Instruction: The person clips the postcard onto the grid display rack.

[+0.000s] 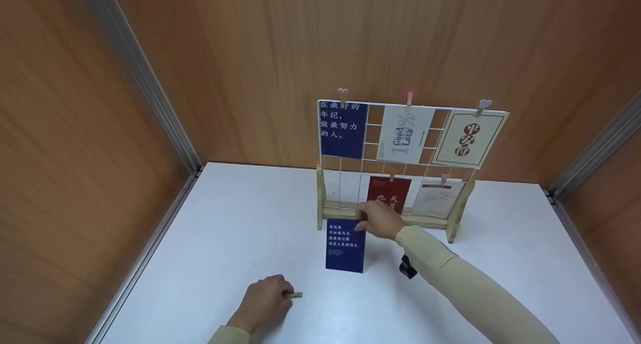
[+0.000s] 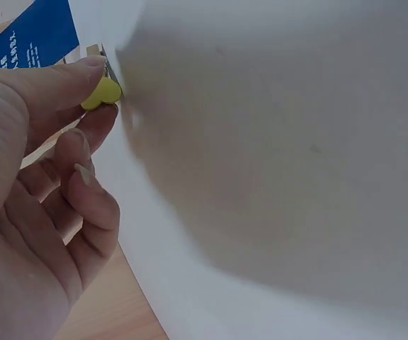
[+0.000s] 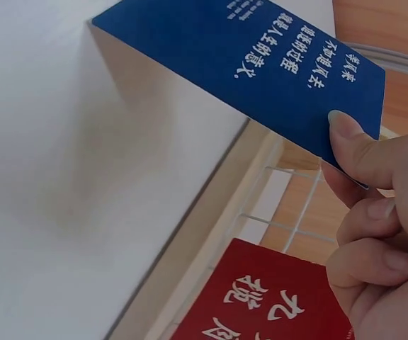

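Note:
My right hand (image 1: 381,220) pinches a dark blue card (image 1: 344,249) with white writing by its upper right corner, in front of the wire grid rack. In the right wrist view the thumb lies over the blue card (image 3: 261,64) and the other fingers are curled behind it. Low over the white table, my left hand (image 1: 265,300) pinches a small wooden clip (image 1: 295,295) between thumb and forefinger. The left wrist view shows a yellow heart (image 2: 102,94) on that clip.
The white grid rack (image 1: 320,184) stands on wooden feet at the back of the table (image 1: 240,209). Heart clips hold several cards on it, among them a red card (image 1: 388,191) at lower middle and a cream card (image 1: 468,138) at upper right. Wooden panels (image 1: 250,58) enclose the table.

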A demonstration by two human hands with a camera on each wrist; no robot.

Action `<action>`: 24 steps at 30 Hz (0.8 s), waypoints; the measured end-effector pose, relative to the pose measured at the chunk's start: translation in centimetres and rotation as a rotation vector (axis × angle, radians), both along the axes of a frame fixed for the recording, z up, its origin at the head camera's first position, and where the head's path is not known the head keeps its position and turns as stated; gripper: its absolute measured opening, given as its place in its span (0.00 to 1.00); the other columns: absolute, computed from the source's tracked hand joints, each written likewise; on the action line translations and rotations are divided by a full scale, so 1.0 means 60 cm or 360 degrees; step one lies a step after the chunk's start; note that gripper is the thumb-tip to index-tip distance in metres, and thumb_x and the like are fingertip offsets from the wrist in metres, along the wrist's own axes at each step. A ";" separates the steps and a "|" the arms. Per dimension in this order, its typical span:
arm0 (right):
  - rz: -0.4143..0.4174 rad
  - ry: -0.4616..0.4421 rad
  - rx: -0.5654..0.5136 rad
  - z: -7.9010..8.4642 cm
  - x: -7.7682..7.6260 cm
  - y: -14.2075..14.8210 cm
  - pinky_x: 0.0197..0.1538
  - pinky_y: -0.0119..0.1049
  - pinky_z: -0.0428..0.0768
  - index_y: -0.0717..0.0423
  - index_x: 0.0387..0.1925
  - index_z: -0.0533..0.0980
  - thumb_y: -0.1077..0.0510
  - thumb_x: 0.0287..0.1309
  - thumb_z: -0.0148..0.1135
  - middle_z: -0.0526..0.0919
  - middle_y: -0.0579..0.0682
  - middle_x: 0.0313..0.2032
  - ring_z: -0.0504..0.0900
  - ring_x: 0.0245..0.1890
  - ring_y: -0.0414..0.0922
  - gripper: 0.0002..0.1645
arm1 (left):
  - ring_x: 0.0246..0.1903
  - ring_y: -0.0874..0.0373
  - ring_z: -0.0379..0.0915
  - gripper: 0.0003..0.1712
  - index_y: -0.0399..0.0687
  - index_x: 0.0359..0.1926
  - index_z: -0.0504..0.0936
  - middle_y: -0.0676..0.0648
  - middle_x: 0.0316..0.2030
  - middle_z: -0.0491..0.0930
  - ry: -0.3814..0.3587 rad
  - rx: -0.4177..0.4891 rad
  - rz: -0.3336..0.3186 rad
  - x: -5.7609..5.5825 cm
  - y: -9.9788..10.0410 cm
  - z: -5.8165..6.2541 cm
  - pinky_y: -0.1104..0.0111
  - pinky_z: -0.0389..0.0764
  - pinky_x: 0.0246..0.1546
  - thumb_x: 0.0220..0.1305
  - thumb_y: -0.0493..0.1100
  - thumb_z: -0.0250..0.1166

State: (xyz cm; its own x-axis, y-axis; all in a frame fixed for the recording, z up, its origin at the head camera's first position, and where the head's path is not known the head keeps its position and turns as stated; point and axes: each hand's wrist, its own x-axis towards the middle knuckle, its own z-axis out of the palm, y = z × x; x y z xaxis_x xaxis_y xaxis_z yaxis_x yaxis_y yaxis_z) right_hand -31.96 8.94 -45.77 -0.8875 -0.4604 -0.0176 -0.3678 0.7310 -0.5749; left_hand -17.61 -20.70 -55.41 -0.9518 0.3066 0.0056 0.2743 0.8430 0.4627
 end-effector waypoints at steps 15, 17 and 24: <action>-0.0116 0.0211 -0.0181 0.045 -0.019 0.000 0.44 0.40 0.82 0.53 0.36 0.82 0.64 0.59 0.69 0.83 0.45 0.34 0.80 0.34 0.44 0.04 | 0.25 0.67 0.71 0.06 0.47 0.33 0.87 0.61 0.25 0.74 0.0042 0.0008 0.0051 0.002 -0.002 -0.008 0.69 0.76 0.27 0.57 0.44 0.73; -0.0125 0.0287 -0.0202 0.050 -0.022 -0.001 0.43 0.40 0.82 0.53 0.36 0.82 0.64 0.60 0.68 0.83 0.46 0.34 0.81 0.34 0.43 0.04 | 0.24 0.67 0.70 0.06 0.46 0.33 0.87 0.60 0.25 0.73 0.0063 0.0026 0.0039 0.003 -0.003 -0.009 0.70 0.76 0.26 0.58 0.43 0.72; -0.0166 0.0422 -0.0233 0.065 -0.034 -0.003 0.42 0.40 0.81 0.54 0.36 0.82 0.62 0.61 0.68 0.84 0.46 0.36 0.81 0.35 0.43 0.02 | 0.25 0.68 0.69 0.04 0.50 0.33 0.86 0.62 0.26 0.72 -0.0024 0.0025 0.0103 0.002 0.001 -0.013 0.68 0.75 0.28 0.60 0.44 0.71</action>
